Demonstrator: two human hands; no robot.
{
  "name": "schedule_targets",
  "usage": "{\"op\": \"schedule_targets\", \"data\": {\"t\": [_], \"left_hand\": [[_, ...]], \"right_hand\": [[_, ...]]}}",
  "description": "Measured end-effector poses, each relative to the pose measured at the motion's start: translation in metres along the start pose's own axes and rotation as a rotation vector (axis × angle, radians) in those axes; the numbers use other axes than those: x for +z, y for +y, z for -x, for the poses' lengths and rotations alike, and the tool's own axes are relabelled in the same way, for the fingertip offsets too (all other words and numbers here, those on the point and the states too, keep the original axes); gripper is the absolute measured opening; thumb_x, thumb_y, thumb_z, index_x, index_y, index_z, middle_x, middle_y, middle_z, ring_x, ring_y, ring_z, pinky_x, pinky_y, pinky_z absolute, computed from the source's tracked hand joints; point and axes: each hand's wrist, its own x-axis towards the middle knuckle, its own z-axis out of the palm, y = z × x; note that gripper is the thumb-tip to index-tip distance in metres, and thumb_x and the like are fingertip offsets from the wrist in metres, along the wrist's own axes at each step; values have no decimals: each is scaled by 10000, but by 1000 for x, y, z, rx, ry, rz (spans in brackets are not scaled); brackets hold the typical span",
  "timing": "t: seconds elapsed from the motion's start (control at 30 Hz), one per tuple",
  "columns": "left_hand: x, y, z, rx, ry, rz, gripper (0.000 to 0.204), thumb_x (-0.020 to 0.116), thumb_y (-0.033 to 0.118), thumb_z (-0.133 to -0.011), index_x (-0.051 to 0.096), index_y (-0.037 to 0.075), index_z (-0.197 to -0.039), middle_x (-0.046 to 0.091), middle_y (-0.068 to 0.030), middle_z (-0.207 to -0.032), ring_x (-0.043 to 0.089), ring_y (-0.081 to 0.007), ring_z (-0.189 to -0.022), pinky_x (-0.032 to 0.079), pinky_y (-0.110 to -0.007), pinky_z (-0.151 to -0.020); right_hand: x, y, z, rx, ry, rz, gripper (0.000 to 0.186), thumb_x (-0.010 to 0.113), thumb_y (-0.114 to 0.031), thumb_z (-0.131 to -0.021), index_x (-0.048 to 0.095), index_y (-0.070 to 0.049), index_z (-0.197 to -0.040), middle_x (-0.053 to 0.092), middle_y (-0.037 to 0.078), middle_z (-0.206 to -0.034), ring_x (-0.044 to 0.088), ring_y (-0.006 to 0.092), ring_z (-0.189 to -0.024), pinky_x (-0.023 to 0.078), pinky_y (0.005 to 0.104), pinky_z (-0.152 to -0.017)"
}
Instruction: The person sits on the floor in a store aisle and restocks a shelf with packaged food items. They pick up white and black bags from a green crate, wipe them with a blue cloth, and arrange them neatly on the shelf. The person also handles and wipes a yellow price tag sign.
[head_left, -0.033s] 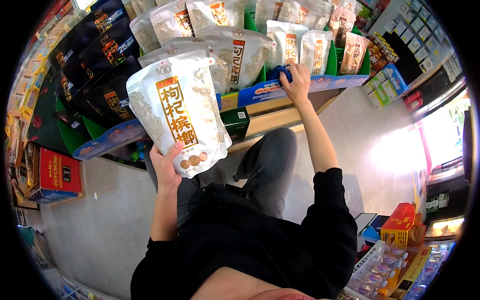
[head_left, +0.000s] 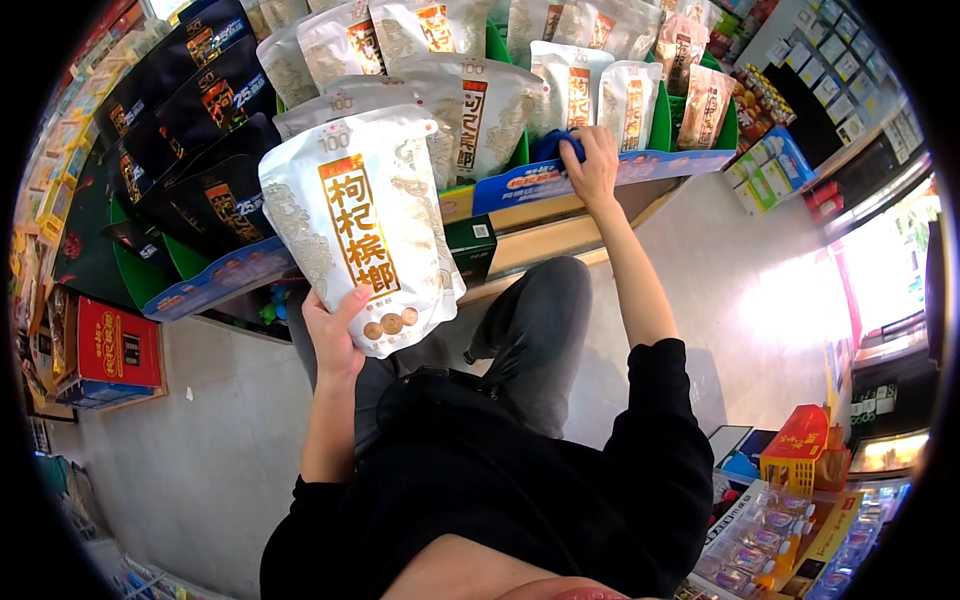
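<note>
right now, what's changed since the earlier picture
Very little: the top of the white pouch has tipped slightly to the right. Nothing was taken hold of or let go. The left hand still holds the pouch near its bottom, and the right hand is still on the blue cloth.

Bright light (head_left: 790, 305) glares on the grey floor (head_left: 220, 440).

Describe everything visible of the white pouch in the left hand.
The white pouch looks glossy and plastic, with grey patterned sides, framed gold-brown characters and round brown pictures below. Its front faces the camera, top leaning left, before the display. The left hand grips its lower left, thumb on the front. A white edge shows behind its right side; whether another pouch, I cannot tell.
</note>
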Motion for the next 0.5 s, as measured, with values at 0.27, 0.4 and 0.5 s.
{"op": "schedule_targets", "data": {"t": [0.27, 0.4, 0.5], "left_hand": [[17, -11, 9, -60, -63, -49, 353, 693, -20, -734, 574, -71, -1063, 654, -143, -996, 650, -191, -842, 519, -305, -767], [40, -15, 12, -155, -119, -82, 350, 706, -24, -735, 585, -70, -1061, 655, -127, -1001, 639, -164, -848, 507, -284, -770], [40, -54, 13, -174, -228, 132, 471, 671, -1, -799, 486, -14, -1233, 576, -109, -1164, 578, -173, -1034, 475, -295, -878]], "right_hand": [[-47, -49, -29, 452, 439, -269, 110, 537, -92, -908, 562, 14, -892, 543, 61, -830, 490, 139, -795, 422, 296, -760], [-80, -160, -21, 234, 378, -475, 150, 655, -51, -687, 567, -19, -804, 506, 89, -788, 496, 235, -764, 418, 332, -722], [-78, -214, -2, -102, -377, -526, 490, 775, -314, -578, 639, -164, -1024, 528, 98, -1151, 498, 290, -1099, 332, 506, -980]]}}
